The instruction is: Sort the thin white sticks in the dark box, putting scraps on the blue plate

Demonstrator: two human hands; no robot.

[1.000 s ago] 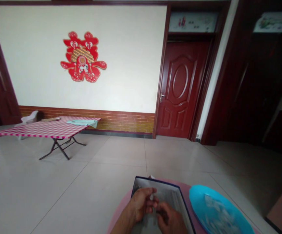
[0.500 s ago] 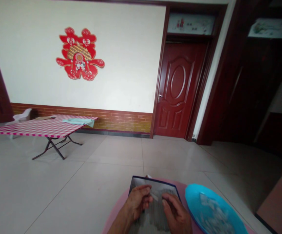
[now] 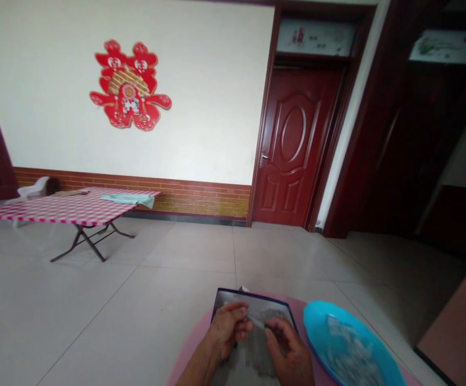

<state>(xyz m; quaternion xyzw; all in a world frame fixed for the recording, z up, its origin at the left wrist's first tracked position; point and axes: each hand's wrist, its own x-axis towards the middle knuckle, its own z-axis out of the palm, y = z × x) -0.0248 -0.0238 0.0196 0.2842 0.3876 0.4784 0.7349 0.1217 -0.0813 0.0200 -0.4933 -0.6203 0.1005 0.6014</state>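
Your left hand [image 3: 227,329] and right hand [image 3: 291,356] work together over a black-edged tray [image 3: 252,321] on a round pink table [image 3: 190,348], with a thin pale strip [image 3: 258,323] between them at about 12 o'clock from your wrists. Your left fingers [image 3: 236,315] curl inward, their tips near the strip's left end. Your right fingers [image 3: 275,333] form a loose pinch, partly open, near its right end. You cannot tell from this view whether either hand has firm hold of the strip. The tray's grey contents are too blurred to name. A blue basin [image 3: 347,343] holding white pieces sits just beside the tray at 3 o'clock, and its rim lies close to your right hand. If your pinch loosens, the strip could slip and drop into the tray, where it might be hard to pick out. A sideways sweep of your right wrist could knock the basin, which seems to reach the table's edge at 4 o'clock, and spill its pieces onto the tiled floor [image 3: 136,279]. Bumping the tray could also shift its contents.
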